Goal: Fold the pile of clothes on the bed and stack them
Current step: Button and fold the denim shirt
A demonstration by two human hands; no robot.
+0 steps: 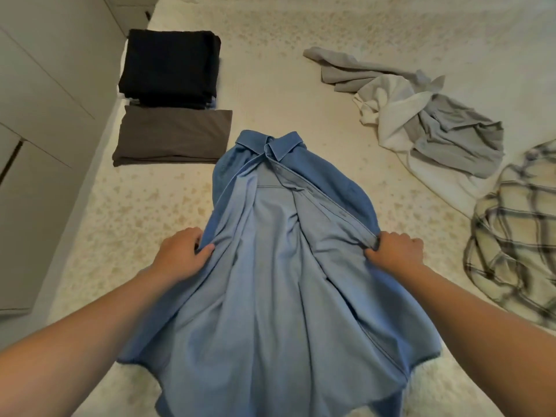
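The blue shirt drapes toward the person on the bed, collar far; it looks light and limp, best held by its front edges. The left hand and right hand each pinch one. Beyond lie folded stacks and an unfolded pile.

Soft, even indoor light, warm-toned; source not visible. No glare, no hard highlights. Shadows faint and diffuse: thin dark rims under the folded black stack and the folded grey piece at the bed's left edge. Wide-angle distortion strong: forearms balloon at the lower corners, and the bed's left edge leans. Overall slightly soft, compression smear on the bedcover pattern. The plaid garment at the right edge looks motion-blurred.
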